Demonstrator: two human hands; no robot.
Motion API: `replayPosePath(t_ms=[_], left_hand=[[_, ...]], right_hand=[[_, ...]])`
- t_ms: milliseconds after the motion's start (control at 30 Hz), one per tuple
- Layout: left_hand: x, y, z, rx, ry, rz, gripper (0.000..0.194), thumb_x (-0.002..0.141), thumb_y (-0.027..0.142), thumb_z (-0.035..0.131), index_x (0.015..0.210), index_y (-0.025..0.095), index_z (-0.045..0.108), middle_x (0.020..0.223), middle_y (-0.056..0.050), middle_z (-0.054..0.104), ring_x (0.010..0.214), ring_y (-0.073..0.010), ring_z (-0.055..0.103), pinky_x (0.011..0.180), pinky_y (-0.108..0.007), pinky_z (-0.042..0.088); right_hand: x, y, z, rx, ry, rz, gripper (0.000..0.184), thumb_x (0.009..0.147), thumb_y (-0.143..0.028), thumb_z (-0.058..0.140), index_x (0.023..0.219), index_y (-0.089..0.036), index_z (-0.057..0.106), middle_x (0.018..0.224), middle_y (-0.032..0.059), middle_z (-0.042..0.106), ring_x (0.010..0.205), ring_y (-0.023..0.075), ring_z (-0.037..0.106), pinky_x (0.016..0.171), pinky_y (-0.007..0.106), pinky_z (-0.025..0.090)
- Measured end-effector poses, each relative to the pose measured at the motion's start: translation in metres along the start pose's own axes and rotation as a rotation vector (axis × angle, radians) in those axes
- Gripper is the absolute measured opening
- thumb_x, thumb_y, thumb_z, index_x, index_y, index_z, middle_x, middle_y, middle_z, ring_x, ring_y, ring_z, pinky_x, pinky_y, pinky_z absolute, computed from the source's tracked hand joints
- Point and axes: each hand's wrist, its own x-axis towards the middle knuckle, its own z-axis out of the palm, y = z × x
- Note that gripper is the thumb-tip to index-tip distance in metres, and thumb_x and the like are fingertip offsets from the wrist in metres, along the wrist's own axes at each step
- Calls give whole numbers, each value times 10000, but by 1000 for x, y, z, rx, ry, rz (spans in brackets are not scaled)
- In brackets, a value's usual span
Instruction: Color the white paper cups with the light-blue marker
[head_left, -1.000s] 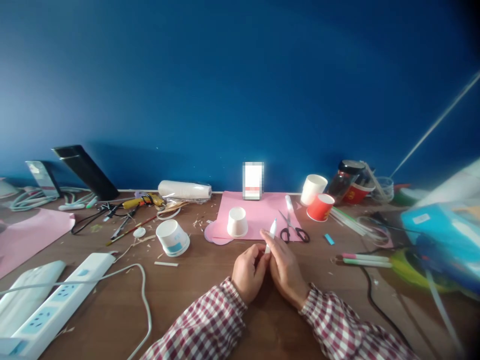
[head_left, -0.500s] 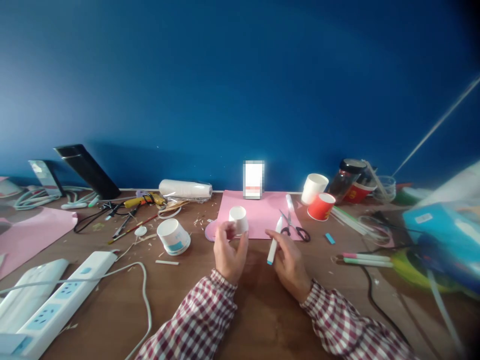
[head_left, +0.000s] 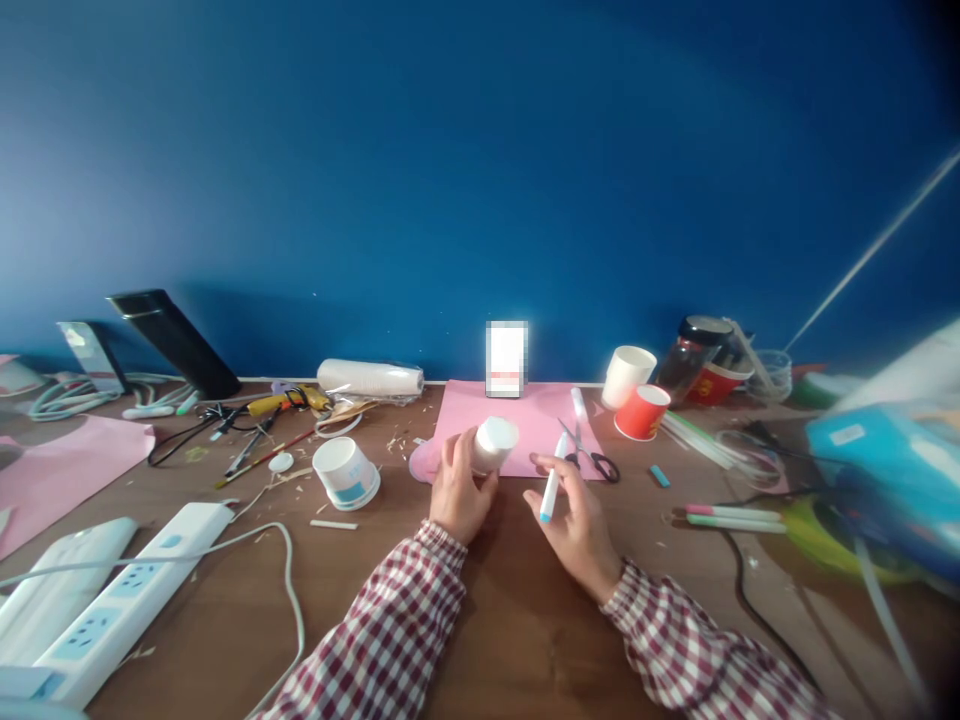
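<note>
Now that the left hand (head_left: 459, 497) is gripping the white cup (head_left: 497, 437), it's tilting over the pink sheet (head_left: 465, 403) instead of standing; right hand (head_left: 581, 530) is holding the marker (head_left: 553, 485), so both pieces are sitting in hand, apart.

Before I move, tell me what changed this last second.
The left hand moved forward-left, away from the right hand, and gripped the middle white cup, now tilted and shifted right. The marker stays in the right hand; scissors and red cup haven't moved.

Left fingers (head_left: 450, 456) and right fingers (head_left: 575, 481) curled
</note>
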Motion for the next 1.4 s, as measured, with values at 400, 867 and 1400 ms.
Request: replayPosePath(t_ms=[400,867,1400], left_hand=[[-21,19,10,-763,-169,-161,616,751,275,749,1316,200,514,1359,-158,511,1190,-275,585,913,-391,569],[-17,30,2,-1256,-284,-718,422,571,436,892,735,109,680,703,-27,689,627,-104,635,610,-220,542],[6,13,-10,-1197,82,-799,464,633,332,863,990,121,655,837,-43,693,679,-104,649,590,-206,558]], right_hand=[[4,1,-8,31,230,65,446,855,-342,701,1233,-217,499,1190,118,614,1107,276,630,944,465,549],[7,-2,-9,90,299,138,416,865,-346,675,1222,-203,516,1165,114,622,1068,249,661,874,397,581],[25,15,-35,-19,508,121,427,850,-401,670,1190,-187,525,1119,121,633,955,249,664,800,397,565]])
